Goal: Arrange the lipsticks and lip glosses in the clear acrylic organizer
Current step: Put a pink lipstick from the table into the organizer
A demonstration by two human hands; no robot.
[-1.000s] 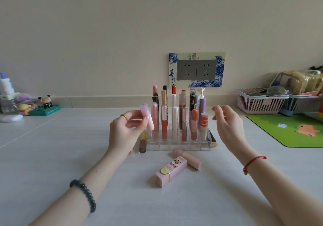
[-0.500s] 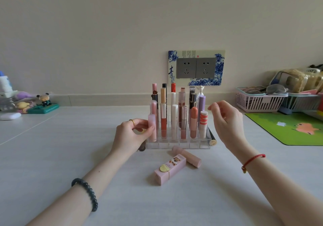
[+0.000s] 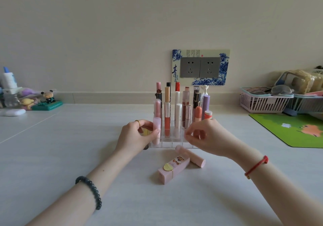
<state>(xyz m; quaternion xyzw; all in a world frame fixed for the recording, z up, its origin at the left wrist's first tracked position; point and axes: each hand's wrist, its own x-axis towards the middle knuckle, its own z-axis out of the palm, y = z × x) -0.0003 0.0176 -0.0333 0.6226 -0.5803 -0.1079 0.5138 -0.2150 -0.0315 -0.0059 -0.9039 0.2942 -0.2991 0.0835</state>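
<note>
Left grip (image 3: 138,136) pinches a pale pink tube (image 3: 156,129) between thumb and fingers, holding it upright at the front left corner of the clear acrylic organizer (image 3: 168,144); whether the tube's base is in a compartment cannot be told. Right grip (image 3: 208,136) hangs before the organizer's front right compartments with fingers curled and thumb and forefinger tips close together; whether they hold anything cannot be told. This grip hides the lower part of the coral tube (image 3: 198,114) and the striped tube (image 3: 208,114). Upright in the organizer stand a red gloss (image 3: 167,121), a white tube (image 3: 178,115) and a purple tube (image 3: 206,104), with taller tubes in the rows behind. The organizer stands mid-surface (image 3: 70,156), toward the far edge. Just in front of it lie a pink boxed lipstick (image 3: 172,171) and, touching it, a pink round tube (image 3: 192,156). A dark-ended tube (image 3: 145,148) lies at the organizer's left end, mostly behind the left grip. Also shown: gold ring (image 3: 137,121), dark bead bracelet (image 3: 90,191), red cord bracelet (image 3: 257,167); wall socket plate (image 3: 201,67); pink basket (image 3: 264,102) and green mat (image 3: 297,129) toward the right edge; figurines (image 3: 48,97) toward the far left corner.
</note>
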